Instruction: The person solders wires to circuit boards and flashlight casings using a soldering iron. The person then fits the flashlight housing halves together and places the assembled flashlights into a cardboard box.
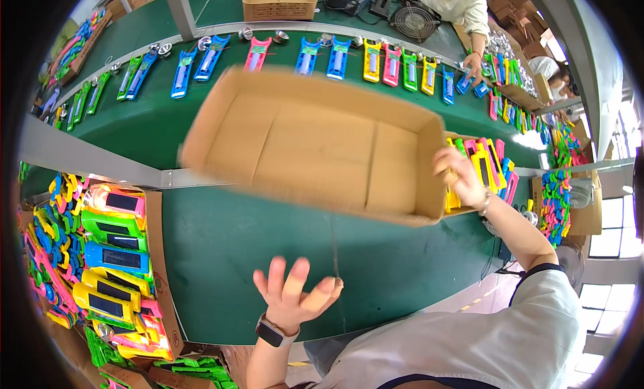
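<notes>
Green table (221, 255) fills most of the view, curved by the lens; a grey rail (87, 159) crosses it on the left.

Big empty cardboard box (315, 147) is in the air above the middle of the table, tilted, open side toward the camera, motion-blurred. Nothing inside it.

Right hand (461, 178) is clamped on the box's right end wall, fingers curled over the rim. That is the only grip on the box I can see.

Left hand (295, 292) is below the box, clear of it, palm up, fingers spread apart, holding nothing. Dark watch (271, 332) on that wrist.

Left edge: an open carton (155, 255) packed with plastic toys (117, 255) in pink, green, blue and yellow, each with a dark panel. Loose coloured plastic parts (47, 255) are heaped beside it.

Behind the right hand: a second carton of the same coloured pieces (490, 164), partly hidden by the box.

Far side of the table: a row of coloured toy units (335, 57) laid side by side, small round metal parts near them.

Top: a smaller cardboard box (278, 3) and a small fan (414, 19). Another person's hand (473, 64) rests at the right end of the row.
</notes>
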Action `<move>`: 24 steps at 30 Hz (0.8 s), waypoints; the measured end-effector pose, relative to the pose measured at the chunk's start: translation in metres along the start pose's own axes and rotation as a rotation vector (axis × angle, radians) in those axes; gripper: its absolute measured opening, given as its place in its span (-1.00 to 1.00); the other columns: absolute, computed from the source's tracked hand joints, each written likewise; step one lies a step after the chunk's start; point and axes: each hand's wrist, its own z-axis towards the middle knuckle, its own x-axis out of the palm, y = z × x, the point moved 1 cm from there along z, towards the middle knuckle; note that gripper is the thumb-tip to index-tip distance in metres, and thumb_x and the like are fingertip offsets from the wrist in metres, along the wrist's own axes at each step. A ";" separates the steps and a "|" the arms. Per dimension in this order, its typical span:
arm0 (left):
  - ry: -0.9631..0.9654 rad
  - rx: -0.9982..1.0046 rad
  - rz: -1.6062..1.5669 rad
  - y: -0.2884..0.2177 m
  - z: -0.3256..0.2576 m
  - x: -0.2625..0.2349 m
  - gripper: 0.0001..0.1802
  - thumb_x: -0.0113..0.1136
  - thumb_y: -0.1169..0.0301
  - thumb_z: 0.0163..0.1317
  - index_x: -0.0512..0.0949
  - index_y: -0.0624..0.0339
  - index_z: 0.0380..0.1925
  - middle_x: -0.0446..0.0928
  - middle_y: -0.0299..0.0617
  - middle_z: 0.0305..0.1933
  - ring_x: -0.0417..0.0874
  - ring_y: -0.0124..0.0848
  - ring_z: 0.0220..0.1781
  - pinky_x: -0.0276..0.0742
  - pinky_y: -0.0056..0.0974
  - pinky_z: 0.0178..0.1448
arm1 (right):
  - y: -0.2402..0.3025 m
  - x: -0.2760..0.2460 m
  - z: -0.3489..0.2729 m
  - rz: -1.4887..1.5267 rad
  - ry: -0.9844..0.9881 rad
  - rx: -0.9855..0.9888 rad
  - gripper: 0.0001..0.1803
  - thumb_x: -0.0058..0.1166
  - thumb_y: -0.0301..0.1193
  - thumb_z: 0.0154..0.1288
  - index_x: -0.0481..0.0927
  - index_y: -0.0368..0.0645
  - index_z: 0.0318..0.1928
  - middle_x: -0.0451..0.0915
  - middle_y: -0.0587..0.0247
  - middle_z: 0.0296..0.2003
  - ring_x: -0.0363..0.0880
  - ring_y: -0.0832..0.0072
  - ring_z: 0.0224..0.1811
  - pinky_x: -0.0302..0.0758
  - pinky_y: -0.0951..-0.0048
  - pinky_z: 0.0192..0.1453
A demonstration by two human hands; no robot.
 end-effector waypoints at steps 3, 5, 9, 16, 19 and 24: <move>0.510 -0.129 0.110 -0.007 0.009 0.007 -0.53 -0.08 -0.13 0.13 0.48 -0.12 -0.12 0.35 -0.20 0.11 0.20 -0.15 0.28 -0.18 0.16 0.33 | 0.015 0.022 0.012 0.020 0.282 -0.070 -0.87 0.00 -0.42 0.10 0.47 -0.18 -0.33 0.46 0.15 -0.18 0.47 0.21 -0.13 0.44 0.33 -0.07; 0.548 -0.138 0.068 0.006 -0.020 0.026 -0.57 0.02 0.02 0.09 0.47 0.09 -0.20 0.43 -0.14 -0.10 0.35 -0.14 0.06 0.01 0.09 0.24 | 0.011 0.031 0.019 0.127 0.407 -0.093 -0.81 0.00 -0.34 0.14 0.49 -0.17 -0.26 0.48 0.16 -0.15 0.48 0.22 -0.14 0.45 0.34 -0.09; 0.562 -0.192 0.123 0.012 -0.035 0.014 -0.62 0.13 0.11 0.03 0.46 0.09 -0.23 0.44 -0.23 -0.29 0.39 -0.27 -0.19 0.24 -0.10 -0.01 | -0.011 0.027 0.071 -0.093 0.512 -0.135 -0.82 0.03 -0.26 0.16 0.52 -0.06 -0.28 0.53 0.22 -0.44 0.53 0.31 -0.38 0.48 0.31 -0.29; 0.523 -0.254 0.180 -0.020 -0.016 0.032 -0.70 0.12 0.23 0.05 0.46 0.12 -0.23 0.43 -0.21 -0.28 0.37 -0.25 -0.17 0.24 -0.07 0.00 | -0.095 0.080 0.257 -0.619 -0.041 -0.326 -0.47 -0.01 -0.42 0.05 0.30 -0.06 0.11 0.29 0.26 0.16 0.16 0.28 0.26 0.20 0.21 0.28; 0.448 -0.313 0.211 -0.044 -0.028 0.028 -0.62 0.12 0.27 0.01 0.43 0.18 -0.16 0.36 -0.06 -0.05 0.29 -0.06 0.07 0.15 0.05 0.16 | -0.100 0.121 0.300 -0.797 -0.012 -0.473 -0.51 -0.10 -0.47 0.12 0.30 0.03 0.13 0.25 0.28 0.20 0.10 0.24 0.30 0.12 0.26 0.33; 0.476 -0.500 0.123 -0.071 -0.117 0.029 -0.38 0.12 0.16 0.01 0.27 0.22 0.05 0.05 0.13 0.25 -0.05 0.23 0.31 -0.04 0.24 0.25 | -0.078 0.124 0.298 -0.918 0.172 -0.467 -0.65 -0.24 -0.44 0.19 0.37 0.10 0.00 0.44 0.38 -0.05 0.29 0.40 0.15 0.18 0.25 0.29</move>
